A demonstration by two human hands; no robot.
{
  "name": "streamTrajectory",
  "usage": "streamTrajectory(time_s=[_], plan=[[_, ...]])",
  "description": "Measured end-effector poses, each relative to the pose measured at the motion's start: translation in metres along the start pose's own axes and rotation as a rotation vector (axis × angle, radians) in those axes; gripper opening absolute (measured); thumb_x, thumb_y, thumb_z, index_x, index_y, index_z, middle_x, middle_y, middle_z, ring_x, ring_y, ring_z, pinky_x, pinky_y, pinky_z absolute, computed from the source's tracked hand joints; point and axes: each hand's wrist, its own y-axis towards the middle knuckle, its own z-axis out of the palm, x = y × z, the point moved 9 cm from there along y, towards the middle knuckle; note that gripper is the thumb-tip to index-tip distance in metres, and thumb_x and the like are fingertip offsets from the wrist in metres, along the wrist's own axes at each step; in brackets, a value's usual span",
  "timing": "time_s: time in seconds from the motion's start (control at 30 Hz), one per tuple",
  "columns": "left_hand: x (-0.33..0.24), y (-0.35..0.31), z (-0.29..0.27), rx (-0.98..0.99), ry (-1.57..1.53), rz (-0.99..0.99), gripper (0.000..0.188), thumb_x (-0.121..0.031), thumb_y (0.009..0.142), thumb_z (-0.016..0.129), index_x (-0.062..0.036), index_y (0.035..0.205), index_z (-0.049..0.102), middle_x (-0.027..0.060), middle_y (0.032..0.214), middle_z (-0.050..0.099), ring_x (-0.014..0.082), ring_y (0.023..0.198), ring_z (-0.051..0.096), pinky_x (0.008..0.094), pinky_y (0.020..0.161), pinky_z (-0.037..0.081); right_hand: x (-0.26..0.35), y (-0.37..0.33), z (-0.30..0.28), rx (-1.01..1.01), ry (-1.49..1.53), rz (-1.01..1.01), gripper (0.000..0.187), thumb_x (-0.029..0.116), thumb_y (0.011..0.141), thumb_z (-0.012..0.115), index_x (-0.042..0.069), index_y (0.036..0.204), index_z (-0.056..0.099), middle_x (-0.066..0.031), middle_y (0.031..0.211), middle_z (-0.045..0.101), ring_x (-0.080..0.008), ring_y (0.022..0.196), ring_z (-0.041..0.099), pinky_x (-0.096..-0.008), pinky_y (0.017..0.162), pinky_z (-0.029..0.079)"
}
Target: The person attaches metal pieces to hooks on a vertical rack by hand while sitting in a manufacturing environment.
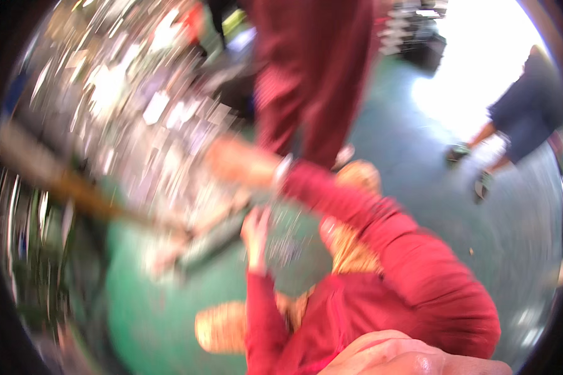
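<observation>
Shiny pieces (156,107), blurred, are heaped at far left; toward them the right hand (239,162) is stretched, apart from the nearer left hand (256,230). Whether either grips anything cannot be told; light, unhurried contact is advised.

Jacket (363,297) and sleeves (419,269): plain red, brighter pinkish line down front. Wrist band (284,169): whitish. Wearer's trousers (222,326): golden tan, fine mottling. Standing person's trousers (319,62): deep maroon, faint fine pattern. Shorts (535,106) of person at right: dark navy; shoes (481,185): dark, greenish. Heap (137,112): white, grey and brown, streaked by blur. Long piece (216,245): dark grey-green. Bar (75,187): orange-brown. Floor (144,306): bright green at left, blue-green at right.
</observation>
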Motion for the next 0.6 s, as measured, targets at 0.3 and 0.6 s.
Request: streamTrajectory(time_s=[0.3, 0.6], plan=[[-0.106, 0.036, -0.073, -0.335, -1.196, 0.092, 0.015, -0.011, 0.086, 0.062, 0.0017, 0.095, 0.061, 0.0075, 0.079, 0.062, 0.0150, 0.064, 0.061, 0.0260, 0.054, 0.054, -0.016, 0.036, -0.070, 0.299, 0.486, 0.642, 0.017, 0.007, 0.079, 0.061, -0.009, 0.076, 0.065, -0.0094, 0.058, 0.061, -0.0139, 0.048, 0.061, -0.0238, 0.044, 0.049], [-0.134, 0.060, -0.066, -0.257, -1.366, 0.151, 0.012, -0.008, 0.086, 0.062, 0.0028, 0.091, 0.060, 0.0079, 0.077, 0.062, 0.0152, 0.067, 0.061, 0.0263, 0.059, 0.056, -0.037, 0.027, -0.085, 0.192, 0.500, 0.724, 0.024, 0.005, 0.080, 0.064, -0.010, 0.098, 0.063, -0.0082, 0.066, 0.063, -0.0108, 0.050, 0.060, -0.0223, 0.046, 0.051]])
